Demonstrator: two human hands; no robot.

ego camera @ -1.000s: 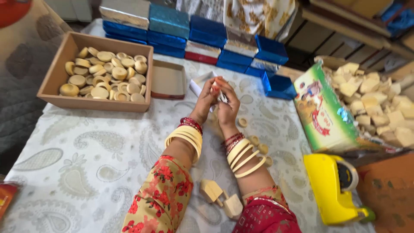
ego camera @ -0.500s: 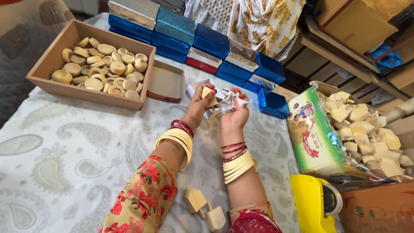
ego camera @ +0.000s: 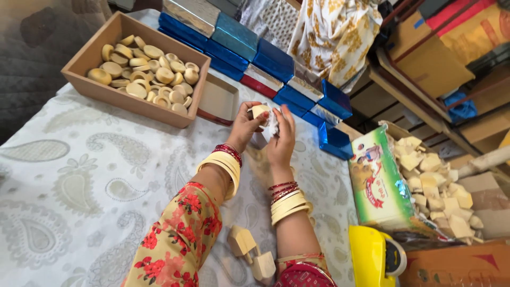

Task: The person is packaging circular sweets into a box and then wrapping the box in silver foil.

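Two pale wooden blocks are seen nearest, between the forearms; above the paisley cloth, a small cream disc and white wrapper are gripped by left hand and right hand; beyond, a wooden tray of discs; blue boxes farthest.

Wooden tray of pale round pieces at table's far left. Row of blue boxes behind. Green carton right, beside heap of pale blocks. Yellow tape dispenser near edge.
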